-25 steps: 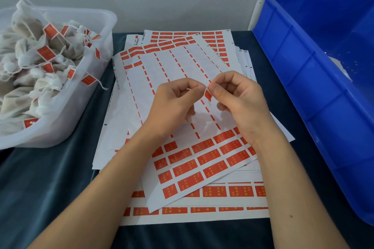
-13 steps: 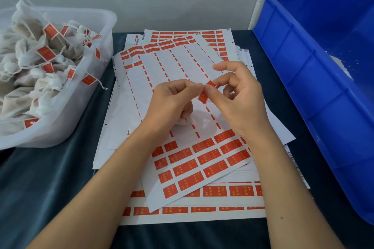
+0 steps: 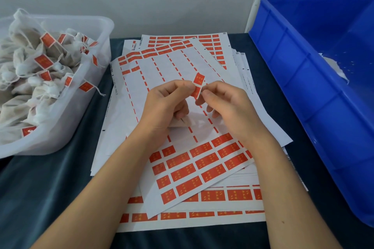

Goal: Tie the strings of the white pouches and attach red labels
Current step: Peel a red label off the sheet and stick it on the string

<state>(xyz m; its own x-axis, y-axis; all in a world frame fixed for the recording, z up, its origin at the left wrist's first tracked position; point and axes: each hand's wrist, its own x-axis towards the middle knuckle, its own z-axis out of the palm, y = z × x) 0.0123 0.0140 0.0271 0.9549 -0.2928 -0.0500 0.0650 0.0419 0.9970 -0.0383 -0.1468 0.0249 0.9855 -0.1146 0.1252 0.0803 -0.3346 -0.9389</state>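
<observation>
Far left: clear plastic tub on dark cloth-covered table, filled with white pouches, tied, each carrying a small red tag. Centre: fanned stack of label sheets, upper rows mostly peeled bare, lower rows still full of red stickers. Above the sheets, left hand raised, fingers curled, thumb and forefinger pinching the left edge of a single red label; remaining fingers folded over something white against the palm, likely a pouch, mostly hidden and not resolvable. Right hand just beside it, fingers curled, thumb and forefinger tips meeting at the label's right edge, gripping there; thin white string possibly between the fingertips, too fine to confirm. Label upright and slightly tilted, held between the two hands at fingertip level, top half projecting above both thumbs, clear of the sheets below. Both forearms entering from the bottom edge. Far right: blue plastic crate at the table edge, a bit of white material visible inside against its wall.
</observation>
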